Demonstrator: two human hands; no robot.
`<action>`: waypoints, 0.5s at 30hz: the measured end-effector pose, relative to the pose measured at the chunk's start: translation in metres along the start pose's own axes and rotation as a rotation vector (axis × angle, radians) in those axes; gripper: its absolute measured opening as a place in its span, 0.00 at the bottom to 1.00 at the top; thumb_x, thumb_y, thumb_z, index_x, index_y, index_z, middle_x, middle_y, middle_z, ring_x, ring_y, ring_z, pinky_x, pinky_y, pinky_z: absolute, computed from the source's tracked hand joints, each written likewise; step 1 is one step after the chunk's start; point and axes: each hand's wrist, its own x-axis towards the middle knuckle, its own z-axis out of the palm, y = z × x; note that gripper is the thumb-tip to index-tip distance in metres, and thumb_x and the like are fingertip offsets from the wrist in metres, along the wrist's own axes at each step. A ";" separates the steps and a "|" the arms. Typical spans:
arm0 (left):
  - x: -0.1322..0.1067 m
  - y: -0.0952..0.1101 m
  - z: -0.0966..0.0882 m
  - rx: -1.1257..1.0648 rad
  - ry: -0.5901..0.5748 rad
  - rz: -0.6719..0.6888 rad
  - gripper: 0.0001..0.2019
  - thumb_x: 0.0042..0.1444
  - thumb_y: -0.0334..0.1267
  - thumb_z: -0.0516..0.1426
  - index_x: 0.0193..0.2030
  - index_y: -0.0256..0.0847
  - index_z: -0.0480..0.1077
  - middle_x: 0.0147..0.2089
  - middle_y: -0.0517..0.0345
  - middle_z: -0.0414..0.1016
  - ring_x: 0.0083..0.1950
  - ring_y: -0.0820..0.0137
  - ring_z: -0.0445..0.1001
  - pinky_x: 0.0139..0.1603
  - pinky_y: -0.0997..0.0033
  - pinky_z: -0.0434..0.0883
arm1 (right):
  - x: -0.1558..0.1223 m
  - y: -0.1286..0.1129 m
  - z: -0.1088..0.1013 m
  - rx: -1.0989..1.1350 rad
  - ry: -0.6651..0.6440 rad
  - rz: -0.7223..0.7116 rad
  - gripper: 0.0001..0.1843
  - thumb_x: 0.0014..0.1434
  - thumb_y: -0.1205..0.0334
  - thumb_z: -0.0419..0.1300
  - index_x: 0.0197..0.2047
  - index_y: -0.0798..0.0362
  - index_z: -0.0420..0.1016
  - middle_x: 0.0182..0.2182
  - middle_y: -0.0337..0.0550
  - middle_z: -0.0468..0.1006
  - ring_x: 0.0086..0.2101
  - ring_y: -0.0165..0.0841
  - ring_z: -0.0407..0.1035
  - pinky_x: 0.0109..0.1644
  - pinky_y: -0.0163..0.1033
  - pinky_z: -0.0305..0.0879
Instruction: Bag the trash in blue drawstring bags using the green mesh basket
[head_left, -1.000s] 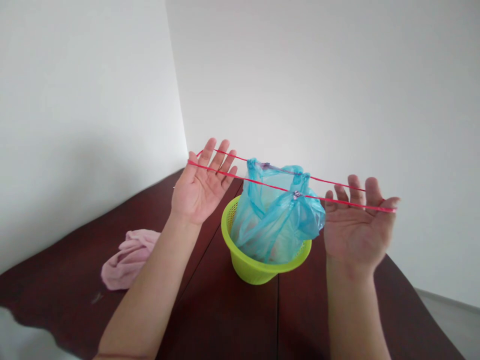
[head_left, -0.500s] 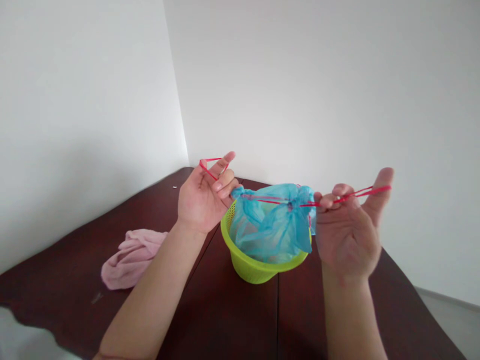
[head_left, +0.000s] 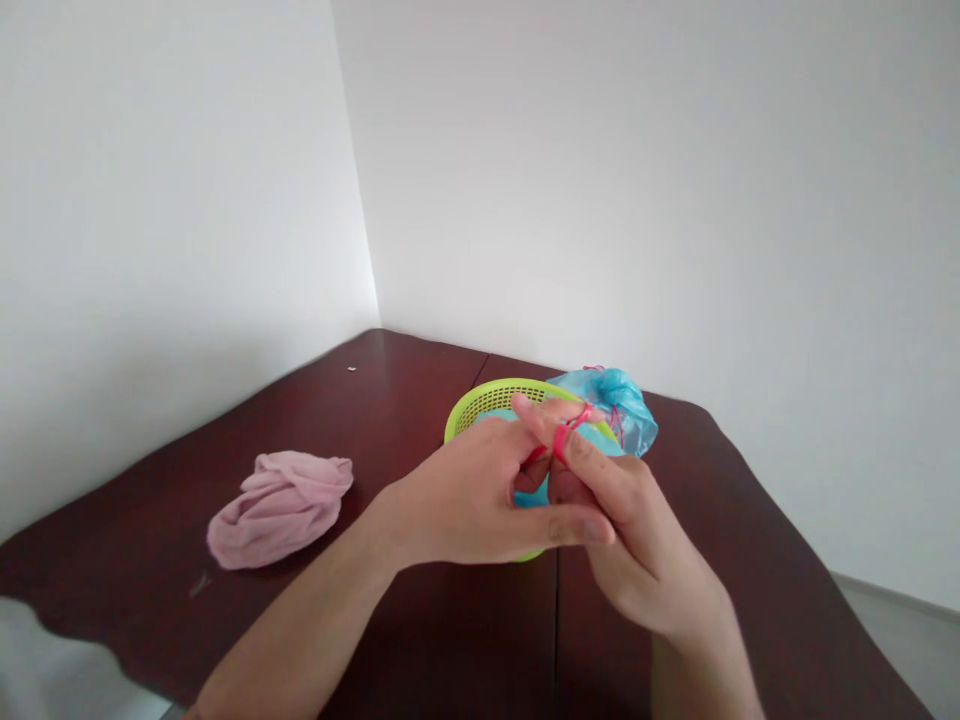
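My left hand [head_left: 465, 495] and my right hand [head_left: 637, 530] are brought together over the basket, their fingers crossing. A red drawstring [head_left: 561, 440] loops round a finger of my right hand and runs between both hands. Both hands have fingers hooked in it; the left fingertips are partly hidden. Beneath them, bits of a blue translucent plastic bag [head_left: 531, 495] show inside the yellow-green plastic basket [head_left: 461, 418]. Most of that bag is covered by my hands.
A second blue plastic bag [head_left: 634, 410] with red strings lies behind the basket on the right. To the left, a crumpled pink cloth [head_left: 281, 510] rests on the dark red-brown table [head_left: 420, 640]. White walls [head_left: 600, 180] rise behind the table.
My hands were apart, stretching the red drawstring loops from the blue bag's gathered mouth. They have come together and crossed above the basket, and the bag's top has sunk beneath them.
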 end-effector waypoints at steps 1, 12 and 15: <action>0.002 -0.001 0.000 0.017 -0.028 0.023 0.26 0.70 0.63 0.76 0.57 0.44 0.83 0.36 0.58 0.76 0.37 0.63 0.74 0.38 0.66 0.72 | 0.001 -0.003 0.000 0.008 -0.025 0.021 0.41 0.83 0.65 0.60 0.93 0.34 0.63 0.37 0.37 0.83 0.30 0.35 0.72 0.39 0.42 0.80; 0.015 -0.015 0.004 -0.293 -0.020 0.039 0.24 0.84 0.59 0.63 0.43 0.42 0.85 0.37 0.52 0.84 0.35 0.64 0.82 0.40 0.66 0.79 | 0.003 -0.012 0.001 0.006 0.081 0.052 0.32 0.83 0.65 0.62 0.83 0.33 0.80 0.37 0.38 0.85 0.31 0.36 0.76 0.34 0.41 0.80; 0.018 -0.023 0.004 -0.524 0.027 -0.006 0.24 0.80 0.61 0.68 0.42 0.40 0.82 0.30 0.60 0.74 0.25 0.74 0.67 0.28 0.74 0.64 | 0.001 -0.011 -0.002 0.055 0.122 0.083 0.28 0.86 0.63 0.62 0.81 0.34 0.83 0.40 0.40 0.88 0.34 0.36 0.81 0.38 0.41 0.83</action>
